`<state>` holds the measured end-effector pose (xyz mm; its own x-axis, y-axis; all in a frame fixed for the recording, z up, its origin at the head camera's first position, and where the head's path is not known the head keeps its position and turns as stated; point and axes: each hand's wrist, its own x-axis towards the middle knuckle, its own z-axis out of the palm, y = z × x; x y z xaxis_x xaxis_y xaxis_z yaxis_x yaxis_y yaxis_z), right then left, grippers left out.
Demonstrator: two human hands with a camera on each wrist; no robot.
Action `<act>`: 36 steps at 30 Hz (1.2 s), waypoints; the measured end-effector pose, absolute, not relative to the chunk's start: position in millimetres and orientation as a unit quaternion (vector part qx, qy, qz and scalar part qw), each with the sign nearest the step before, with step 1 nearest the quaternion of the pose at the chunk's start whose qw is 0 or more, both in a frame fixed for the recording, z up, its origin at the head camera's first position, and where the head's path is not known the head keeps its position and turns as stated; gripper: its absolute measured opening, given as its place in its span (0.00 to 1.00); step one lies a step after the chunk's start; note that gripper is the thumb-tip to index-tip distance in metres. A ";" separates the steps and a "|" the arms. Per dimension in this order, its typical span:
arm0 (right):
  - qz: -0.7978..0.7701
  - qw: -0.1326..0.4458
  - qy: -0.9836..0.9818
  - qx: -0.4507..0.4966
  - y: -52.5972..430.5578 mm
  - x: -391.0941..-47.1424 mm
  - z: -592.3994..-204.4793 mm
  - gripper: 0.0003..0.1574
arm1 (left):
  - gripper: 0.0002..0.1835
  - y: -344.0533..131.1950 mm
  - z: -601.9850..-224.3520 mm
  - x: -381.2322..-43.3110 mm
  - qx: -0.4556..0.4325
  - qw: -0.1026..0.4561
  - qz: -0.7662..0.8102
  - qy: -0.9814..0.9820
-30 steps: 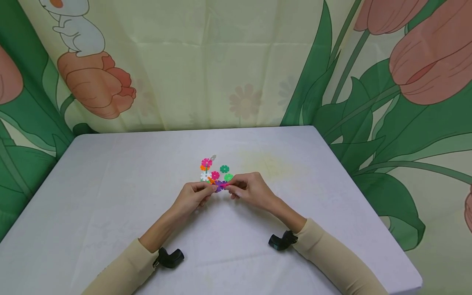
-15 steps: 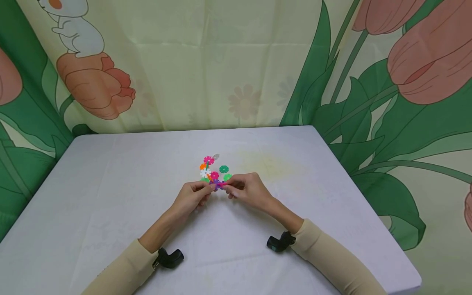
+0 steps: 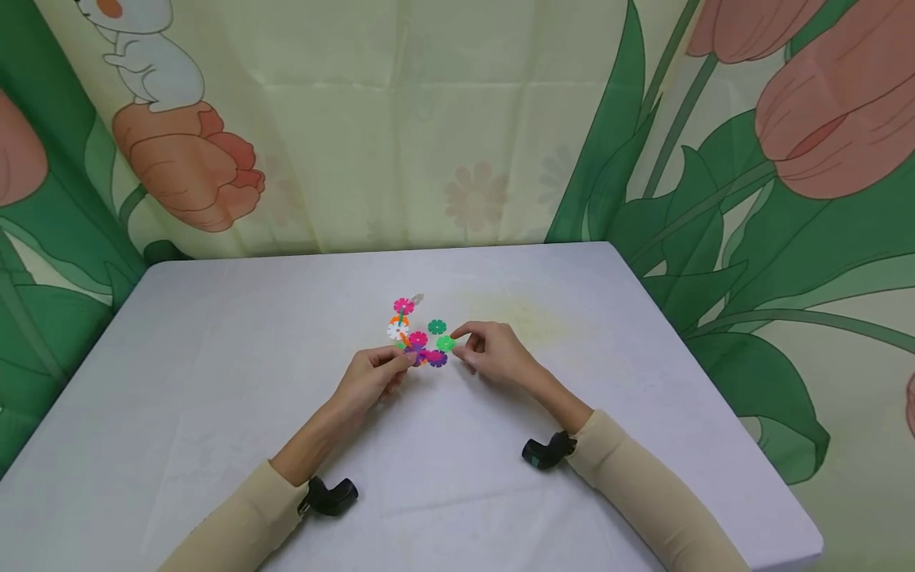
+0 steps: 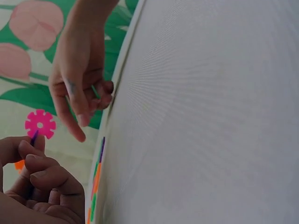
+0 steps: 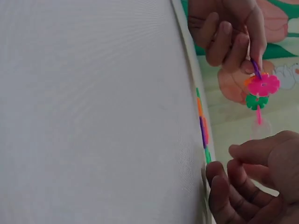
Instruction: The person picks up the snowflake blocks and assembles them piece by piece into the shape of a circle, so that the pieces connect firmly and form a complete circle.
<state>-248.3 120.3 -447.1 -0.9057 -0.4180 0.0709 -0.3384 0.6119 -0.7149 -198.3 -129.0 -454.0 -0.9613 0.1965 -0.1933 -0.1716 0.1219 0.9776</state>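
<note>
Beyond both hands, a cloth backdrop, printed with tulips off to the right of the right hand and a white rabbit well forward and left of the left hand. Beneath both, a counter under a white cover; faint yellowish stain ahead of the right hand. Behind the hands, beige sleeves, with black wrist cameras at the inner side of the cuffs. Right hand: fingers loosely bent, thumb and forefinger apart, gripping nothing. Left hand: thumb and forefinger pinching the edge of a purple disc. Leading forward from the left hand, raised off the counter, a joined string of notched discs; pinched purple piece at the near end, a pink disc slotted into it. Farther from that hand, a white disc; at the far end, a clear disc. Exact joints along the string too small to read. Between the hands, single discs flat on the counter: lime-green disc just beside the right fingertips, contact uncertain; dark green disc slightly farther forward; second purple disc nearer the wearer, partly covered by pink.
</note>
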 end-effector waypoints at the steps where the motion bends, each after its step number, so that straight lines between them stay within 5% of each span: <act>1: -0.384 0.052 0.899 -0.206 120.8 -249.5 -448.2 0.17 | 0.17 -129.0 -453.8 -198.4 0.009 0.139 0.663 0.736; 14: -0.280 0.037 0.934 -0.218 113.1 -263.9 -460.1 0.25 | 0.18 -127.5 -454.7 -199.1 0.002 0.133 0.663 0.737; 36: -0.422 0.095 0.892 -0.133 130.3 -262.1 -448.2 0.09 | 0.19 -130.1 -452.8 -198.2 0.004 0.130 0.671 0.730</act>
